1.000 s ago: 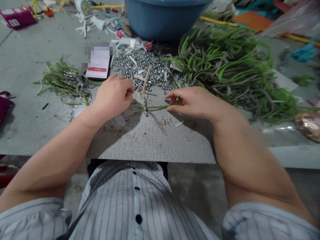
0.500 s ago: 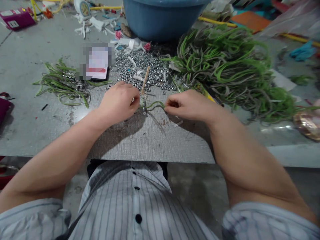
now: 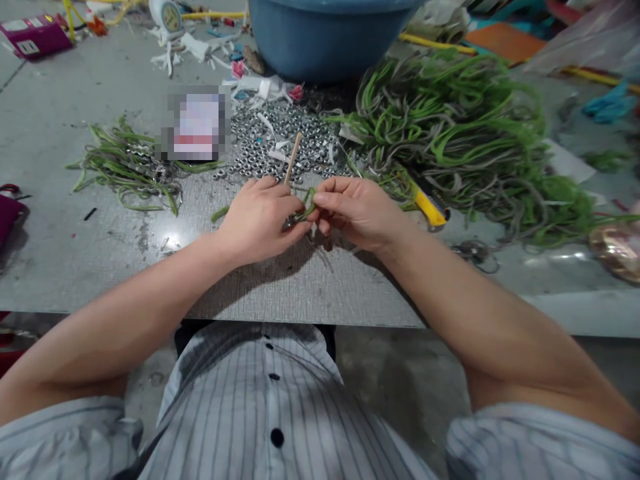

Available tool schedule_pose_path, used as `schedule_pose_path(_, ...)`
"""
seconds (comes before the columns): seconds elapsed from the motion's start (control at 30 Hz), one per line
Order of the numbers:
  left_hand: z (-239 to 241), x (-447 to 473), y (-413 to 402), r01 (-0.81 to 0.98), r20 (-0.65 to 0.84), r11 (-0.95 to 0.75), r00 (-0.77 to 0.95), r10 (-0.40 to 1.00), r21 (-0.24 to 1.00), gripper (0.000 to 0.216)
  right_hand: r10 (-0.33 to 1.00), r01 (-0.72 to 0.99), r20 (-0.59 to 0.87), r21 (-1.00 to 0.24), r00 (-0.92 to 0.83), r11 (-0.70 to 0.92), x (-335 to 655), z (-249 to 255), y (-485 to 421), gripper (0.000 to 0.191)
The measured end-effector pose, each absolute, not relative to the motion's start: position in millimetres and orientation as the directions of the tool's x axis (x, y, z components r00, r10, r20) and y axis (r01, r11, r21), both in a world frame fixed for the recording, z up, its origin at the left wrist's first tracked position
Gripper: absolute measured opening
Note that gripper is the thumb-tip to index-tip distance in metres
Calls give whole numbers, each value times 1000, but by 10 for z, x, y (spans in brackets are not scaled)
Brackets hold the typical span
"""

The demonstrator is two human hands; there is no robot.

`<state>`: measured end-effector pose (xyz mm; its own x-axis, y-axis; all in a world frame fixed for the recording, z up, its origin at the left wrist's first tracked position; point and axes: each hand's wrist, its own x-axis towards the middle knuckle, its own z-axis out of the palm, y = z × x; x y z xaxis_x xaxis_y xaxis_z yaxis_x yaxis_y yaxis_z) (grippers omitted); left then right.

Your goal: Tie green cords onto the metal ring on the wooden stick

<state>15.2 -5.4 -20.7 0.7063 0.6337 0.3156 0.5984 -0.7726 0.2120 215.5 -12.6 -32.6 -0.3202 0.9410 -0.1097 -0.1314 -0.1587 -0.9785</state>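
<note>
Both hands meet over the near part of the table. My right hand (image 3: pixel 350 207) pinches a looped green cord (image 3: pixel 309 199) between thumb and fingers. My left hand (image 3: pixel 265 217) closes on the same cord from the other side, and a green end sticks out to its left. Grey cord strands hang below my fingers. A thin wooden stick (image 3: pixel 293 157) rises just behind my left hand. Past it lies a spread of small silver metal nuts or rings (image 3: pixel 280 143) with white scraps among them. Whatever metal piece sits at the cord is hidden by my fingers.
A big heap of green and grey cords (image 3: pixel 450 133) lies on the right, with a yellow-handled cutter (image 3: pixel 427 203) at its near edge. A smaller cord bundle (image 3: pixel 125 167) and a blurred-out phone (image 3: pixel 197 127) are on the left. A blue basin (image 3: pixel 330 37) stands behind.
My hands have come together: the right moved left, the left slightly right. The green cord, stretched out to the right before, is now bent into a loop between my fingers.
</note>
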Motion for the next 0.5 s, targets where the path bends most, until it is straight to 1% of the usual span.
schedule_pose_path(0.13,-224,164,-41,567,331,-784,710,621,254,32,942,-129,-85,-983,-326,-134,2168,-317,-127,32)
schedule_pose_path(0.33,-225,156,-47,566,337,-792,717,610,230,31,953,-93,-58,-992,-297,-89,2181,-325,-122,32)
schedule_pose_path(0.5,-188,163,-51,587,294,-772,713,636,244,33,960,-1,-19,-1000,-278,-20,2198,-388,-101,34)
